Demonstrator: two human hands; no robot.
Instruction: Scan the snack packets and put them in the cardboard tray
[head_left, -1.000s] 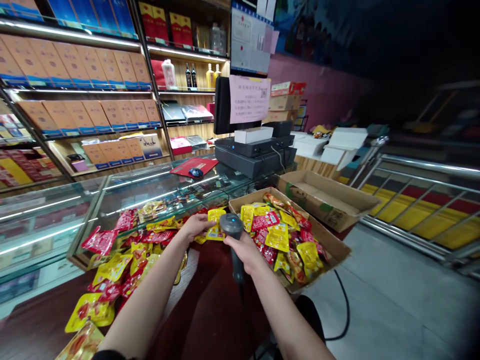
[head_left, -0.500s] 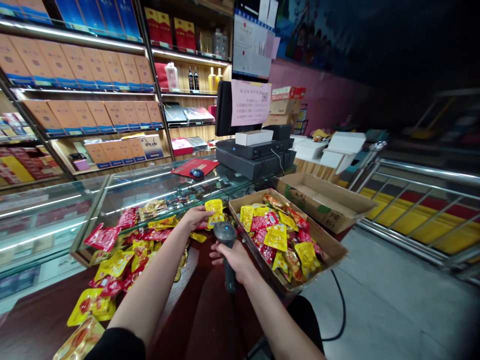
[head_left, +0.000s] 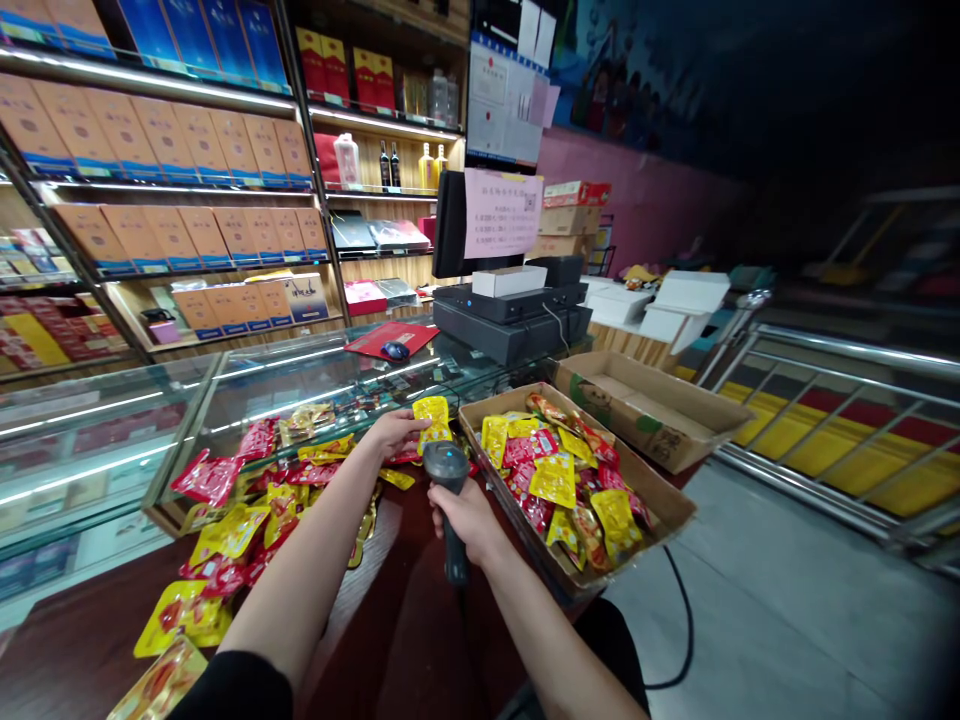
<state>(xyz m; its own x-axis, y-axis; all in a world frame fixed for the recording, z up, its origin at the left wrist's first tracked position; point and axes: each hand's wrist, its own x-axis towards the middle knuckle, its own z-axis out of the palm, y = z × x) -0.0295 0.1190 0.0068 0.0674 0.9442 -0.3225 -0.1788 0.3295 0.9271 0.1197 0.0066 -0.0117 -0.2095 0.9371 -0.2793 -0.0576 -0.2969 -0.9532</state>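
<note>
Between the fingers of my left hand (head_left: 400,434) is a small yellow packet (head_left: 433,419), held up over the counter's edge. My right hand (head_left: 463,518) grips the handle of a dark handheld scanner (head_left: 447,468); its head, with a small blue light, is just below and in front of the packet. Left of my left forearm lies a loose heap of yellow and red packets (head_left: 232,530). To the right of my right hand stands an open cardboard box (head_left: 667,510) holding several yellow and red packets (head_left: 553,480).
An emptier cardboard tray (head_left: 660,405) sits behind the filled box. A monitor (head_left: 450,225) and black cash drawer (head_left: 502,330) stand at the back, with a mouse (head_left: 394,350) on a red mat. A black cable (head_left: 688,610) hangs at the right.
The scanner's head has moved slightly left, nearer the yellow packet. My right hand's fingers, looser before, are now wrapped more tightly round the handle.
</note>
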